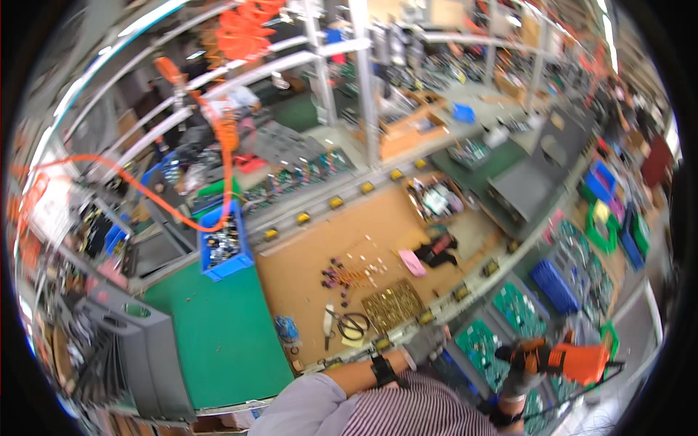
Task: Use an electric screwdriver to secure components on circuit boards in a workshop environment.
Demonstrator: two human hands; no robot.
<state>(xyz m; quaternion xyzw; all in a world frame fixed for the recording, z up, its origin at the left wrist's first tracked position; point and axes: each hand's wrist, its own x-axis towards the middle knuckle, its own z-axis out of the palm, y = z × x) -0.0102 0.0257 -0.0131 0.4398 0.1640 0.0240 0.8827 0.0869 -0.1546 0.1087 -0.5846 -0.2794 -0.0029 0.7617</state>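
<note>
One orange power tool (580,362) at near right, clamped in the right hand (520,376)
Left hand (427,344) at the near side, left of green circuit boards (481,347); its grip cannot be determined

We see one orange-and-black power tool (582,361), green rectangular circuit boards (478,352), one blue plastic bin (241,263) and one dark-and-light striped cloth shirt (407,413).

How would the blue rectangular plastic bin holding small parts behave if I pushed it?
The blue rectangular plastic bin looks fairly stiff, judging by its straight walls. It may be heavy for its size, given the small dark and silvery parts heaped inside. Those parts look loose, so they could shift or rattle.
</note>
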